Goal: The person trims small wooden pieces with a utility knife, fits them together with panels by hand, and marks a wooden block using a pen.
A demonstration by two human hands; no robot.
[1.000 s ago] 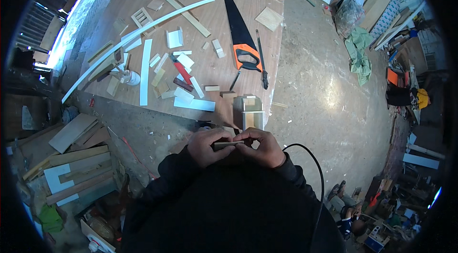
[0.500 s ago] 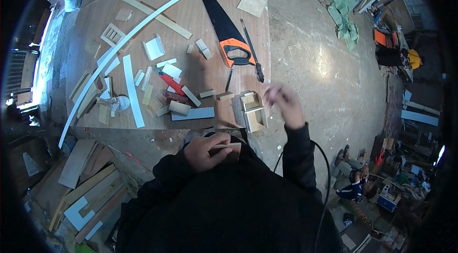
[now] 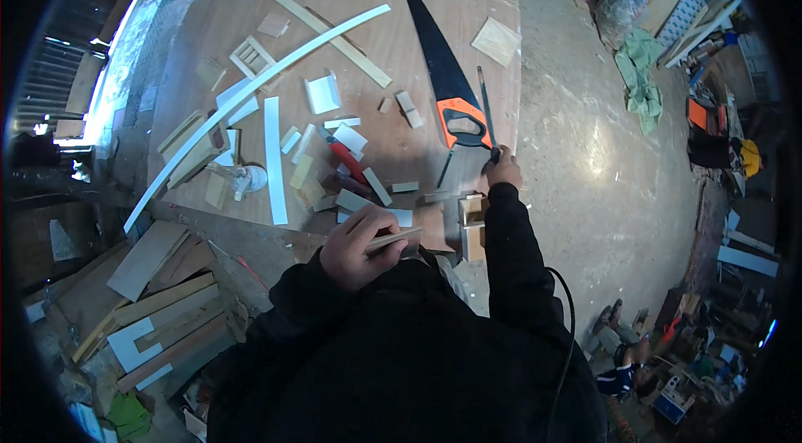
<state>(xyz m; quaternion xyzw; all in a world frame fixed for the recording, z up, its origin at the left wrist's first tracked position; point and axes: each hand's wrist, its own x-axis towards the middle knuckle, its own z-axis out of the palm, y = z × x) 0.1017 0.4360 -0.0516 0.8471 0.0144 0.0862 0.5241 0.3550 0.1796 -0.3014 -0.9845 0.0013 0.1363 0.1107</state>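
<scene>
A small flat piece of wood [image 3: 394, 238] is pinched in my left hand [image 3: 351, 253], close to my body at the table's front edge. My right hand [image 3: 505, 171] reaches to the table's right edge, its fingers closed round the black handle of a thin, dark, file-like tool [image 3: 484, 101]. The tool lies beside a handsaw [image 3: 452, 84] with a black blade and an orange handle. Below my right hand, a small wooden box with compartments [image 3: 472, 238] stands at the table corner, partly covered by my forearm. A thin dark stick [image 3: 446, 169] lies under the saw handle.
Wood offcuts, white strips [image 3: 275, 159] and a red-handled tool [image 3: 345, 159] cover the table's [image 3: 401, 50] left half. A clear cup [image 3: 247, 181] stands near the front left. Boards [image 3: 159, 326] are piled on the floor at left. Another person [image 3: 622, 368] sits at lower right.
My right hand has moved forward from above the box onto the dark tool's handle. My left hand still holds the wood piece. The view has shifted, so the table appears farther right.
</scene>
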